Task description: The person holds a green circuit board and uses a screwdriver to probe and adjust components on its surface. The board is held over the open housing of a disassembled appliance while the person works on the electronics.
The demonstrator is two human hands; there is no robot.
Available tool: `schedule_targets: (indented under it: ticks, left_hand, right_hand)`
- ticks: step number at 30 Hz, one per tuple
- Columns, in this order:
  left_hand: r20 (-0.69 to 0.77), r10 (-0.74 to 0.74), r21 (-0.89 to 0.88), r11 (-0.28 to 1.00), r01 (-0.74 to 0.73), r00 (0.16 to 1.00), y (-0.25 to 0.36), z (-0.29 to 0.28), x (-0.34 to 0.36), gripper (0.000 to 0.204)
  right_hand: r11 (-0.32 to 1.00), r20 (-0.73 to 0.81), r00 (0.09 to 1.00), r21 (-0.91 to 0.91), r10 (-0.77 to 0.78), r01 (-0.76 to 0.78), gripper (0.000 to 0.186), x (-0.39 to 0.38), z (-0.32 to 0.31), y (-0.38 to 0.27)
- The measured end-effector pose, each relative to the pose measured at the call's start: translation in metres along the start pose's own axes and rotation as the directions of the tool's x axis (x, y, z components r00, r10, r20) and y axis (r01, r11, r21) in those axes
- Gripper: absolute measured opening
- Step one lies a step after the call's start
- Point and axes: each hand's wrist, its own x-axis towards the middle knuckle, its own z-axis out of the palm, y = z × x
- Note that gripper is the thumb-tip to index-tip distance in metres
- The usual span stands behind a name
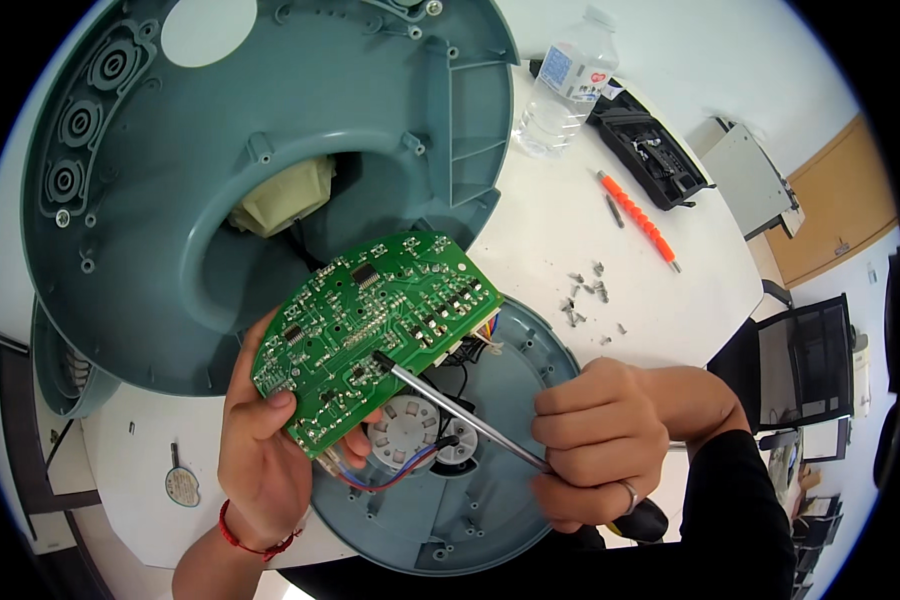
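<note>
My left hand point(260, 440) grips a green circuit board point(410, 310) by its lower left edge, thumb on the front and fingers behind. The board is tilted, its chips and solder points facing up. In my right fist point(600, 445) is a screwdriver point(470, 418); its long silver shaft shows, while the handle is mostly hidden. Its dark tip meets the board's face near the lower middle, though I cannot tell how firmly. Coloured wires point(370, 485) run below the board, over a round grey-blue plastic base point(450, 530) with a pale disc-shaped part point(405, 435) in it.
A large grey-blue plastic housing point(370, 90) fills the upper left. On the white table point(690, 310) lie several loose screws point(575, 305), an orange-handled tool point(638, 220) and a black tool case point(650, 150). Behind them stands a clear bottle point(570, 85). A small paddle-shaped item point(181, 485) lies left.
</note>
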Motion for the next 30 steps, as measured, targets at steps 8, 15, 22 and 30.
schedule_targets:
  ticks: [8, 15, 22, 30]
  left_hand:
    - [0.008, 0.008, -0.017, 1.0, -0.008, 1.0, -0.0002, 0.0003, -0.0002, 0.069]
    - [0.006, -0.003, -0.006, 1.0, 0.003, 1.0, -0.001, -0.0019, -0.0005, 0.069]
    - [0.006, -0.007, 0.006, 1.0, 0.007, 1.0, 0.001, -0.0001, -0.0003, 0.069]
    - [0.018, -0.003, 0.009, 1.0, 0.003, 1.0, 0.0016, -0.0005, 0.0005, 0.069]
  right_hand:
    - [1.0, -0.024, 1.0, -0.024, -0.009, 0.009, 0.004, 0.0009, 0.0018, 0.0012]
    - [1.0, 0.005, 1.0, -0.002, 0.007, -0.007, 0.016, -0.0015, 0.0008, 0.0024]
    - [1.0, -0.051, 0.999, 0.0, -0.018, 0.018, 0.01, -0.0005, 0.0032, 0.003]
    - [0.998, 0.005, 0.999, 0.047, -0.035, 0.035, 0.006, 0.0007, -0.0002, 0.0006]
